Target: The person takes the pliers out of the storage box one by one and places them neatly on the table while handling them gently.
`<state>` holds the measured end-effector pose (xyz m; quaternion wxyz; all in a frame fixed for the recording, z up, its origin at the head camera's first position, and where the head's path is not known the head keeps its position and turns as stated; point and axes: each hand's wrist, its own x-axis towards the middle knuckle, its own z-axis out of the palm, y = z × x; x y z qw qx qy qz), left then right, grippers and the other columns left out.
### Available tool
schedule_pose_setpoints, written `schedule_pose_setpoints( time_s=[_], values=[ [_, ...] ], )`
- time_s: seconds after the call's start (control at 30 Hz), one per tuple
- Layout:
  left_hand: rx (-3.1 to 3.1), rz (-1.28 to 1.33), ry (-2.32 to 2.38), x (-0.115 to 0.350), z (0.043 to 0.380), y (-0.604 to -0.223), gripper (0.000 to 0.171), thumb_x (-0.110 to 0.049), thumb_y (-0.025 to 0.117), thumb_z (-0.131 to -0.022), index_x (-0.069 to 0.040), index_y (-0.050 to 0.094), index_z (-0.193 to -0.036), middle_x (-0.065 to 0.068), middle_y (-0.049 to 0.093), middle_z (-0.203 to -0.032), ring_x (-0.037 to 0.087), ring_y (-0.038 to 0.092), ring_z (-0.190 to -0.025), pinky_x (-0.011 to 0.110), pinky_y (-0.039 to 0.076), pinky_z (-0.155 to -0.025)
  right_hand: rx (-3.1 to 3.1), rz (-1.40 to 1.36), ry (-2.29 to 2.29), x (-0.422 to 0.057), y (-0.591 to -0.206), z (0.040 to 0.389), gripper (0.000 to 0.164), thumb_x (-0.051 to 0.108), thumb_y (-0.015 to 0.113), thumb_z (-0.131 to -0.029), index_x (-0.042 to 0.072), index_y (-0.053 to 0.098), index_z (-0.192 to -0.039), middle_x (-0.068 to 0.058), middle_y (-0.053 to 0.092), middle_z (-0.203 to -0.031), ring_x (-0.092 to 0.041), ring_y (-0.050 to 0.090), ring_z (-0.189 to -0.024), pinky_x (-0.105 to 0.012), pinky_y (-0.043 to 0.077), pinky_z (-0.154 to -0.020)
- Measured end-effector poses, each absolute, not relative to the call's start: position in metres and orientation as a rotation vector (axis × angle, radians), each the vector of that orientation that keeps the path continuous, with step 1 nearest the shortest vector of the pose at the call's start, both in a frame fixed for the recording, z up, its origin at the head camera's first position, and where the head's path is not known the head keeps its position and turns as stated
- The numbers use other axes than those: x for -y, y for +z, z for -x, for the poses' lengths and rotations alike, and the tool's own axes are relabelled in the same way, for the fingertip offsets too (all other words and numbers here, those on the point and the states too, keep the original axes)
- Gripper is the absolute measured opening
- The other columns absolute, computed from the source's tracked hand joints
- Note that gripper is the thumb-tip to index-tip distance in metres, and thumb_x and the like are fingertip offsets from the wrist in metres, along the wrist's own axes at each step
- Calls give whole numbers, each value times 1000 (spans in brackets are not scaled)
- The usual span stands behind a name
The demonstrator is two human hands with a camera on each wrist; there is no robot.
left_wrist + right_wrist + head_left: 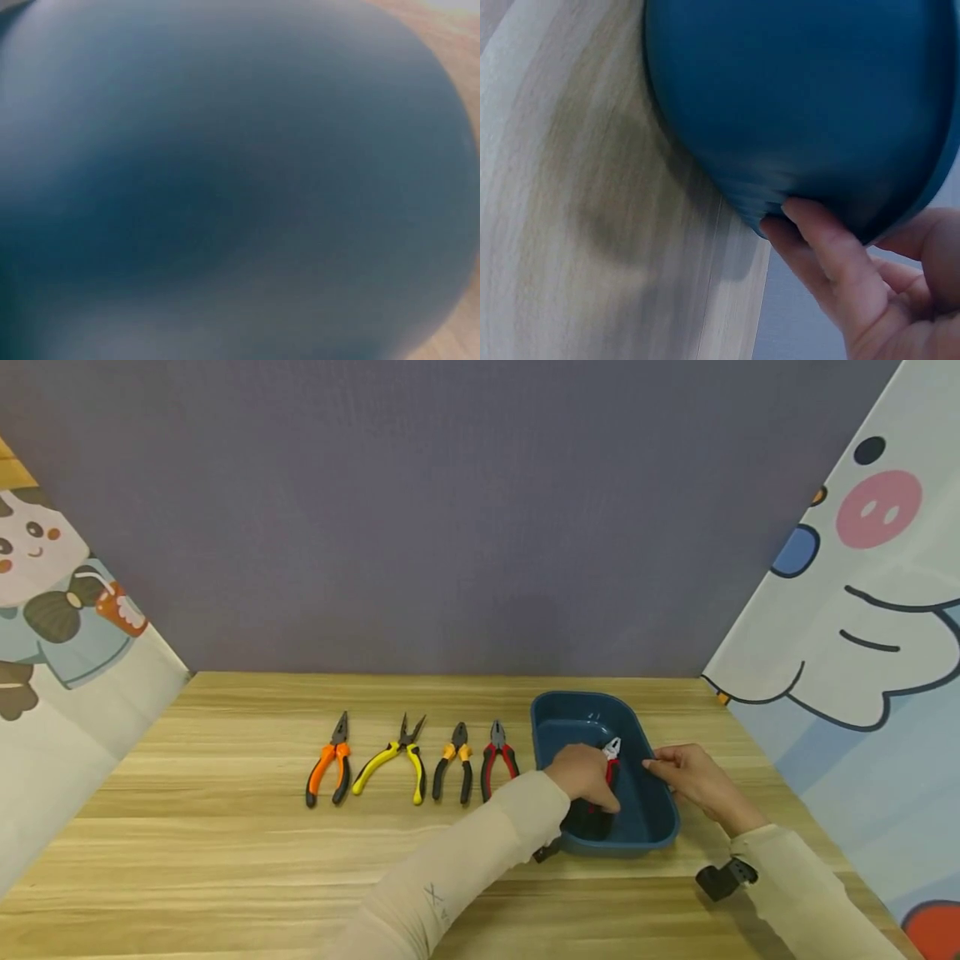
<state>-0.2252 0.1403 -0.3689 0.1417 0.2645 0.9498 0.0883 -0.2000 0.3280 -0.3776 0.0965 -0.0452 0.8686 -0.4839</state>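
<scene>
A blue plastic basin [652, 806] stands at the right of the table. Inside it lies a pair of pliers with red-and-black handles [612, 750], its pale jaws pointing toward the back. My left hand [581, 772] reaches over the near left side of the basin and holds these pliers by the handles, covering much of them. At the basin's right rim, my right hand [693, 778] pinches the edge, thumb on the rim and fingers against the outer wall [780, 97]. Blurred blue wall fills most of the left wrist view.
Left of the basin, several pliers lie in a row: orange-and-black [341, 752], yellow-and-black with spread handles [405, 745], small yellow-orange-and-black [459, 752], and red-and-black [497, 747] closest to the basin. A grey panel [450, 527] rises behind the wooden table [225, 860].
</scene>
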Motion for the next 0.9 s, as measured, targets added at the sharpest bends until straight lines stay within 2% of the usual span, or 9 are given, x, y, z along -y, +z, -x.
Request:
schedule_pose_setpoints(
  time_s=[0.23, 0.47, 0.67, 0.9],
  values=[
    [-2746, -738, 298, -135, 227, -371, 36, -41, 77, -71, -17, 56, -56, -7, 52, -57, 8, 48, -58, 20, 39, -52, -2599, 128, -1417, -327, -380, 200, 34, 11, 50, -97, -19, 56, -111, -10, 68, -77, -8, 58, -54, -31, 52, -52],
    [-2749, -752, 343, -128, 226, -366, 37, -33, 75, -72, -18, 51, -49, -8, 42, -45, 8, 40, -49, 19, 35, -46, -2605, 125, -1421, -327, -381, 200, 32, 12, 52, -96, -18, 58, -107, -4, 65, -70, -5, 53, -50, -28, 49, -48],
    [-2745, -789, 351, -124, 226, -360, 37, -35, 75, -72, -18, 51, -50, -8, 43, -46, 8, 41, -50, 20, 36, -47, -2605, 119, -1417, -327, -381, 200, 30, 12, 51, -96, -17, 58, -103, -1, 62, -66, -5, 52, -49, -28, 49, -47],
    [-2748, -819, 381, -119, 227, -354, 41, -39, 75, -74, -17, 49, -50, -7, 41, -44, 8, 41, -49, 20, 35, -47, -2599, 127, -1424, -327, -381, 201, 32, 11, 51, -96, -19, 57, -106, -7, 67, -74, -7, 56, -52, -30, 51, -50]
  ],
)
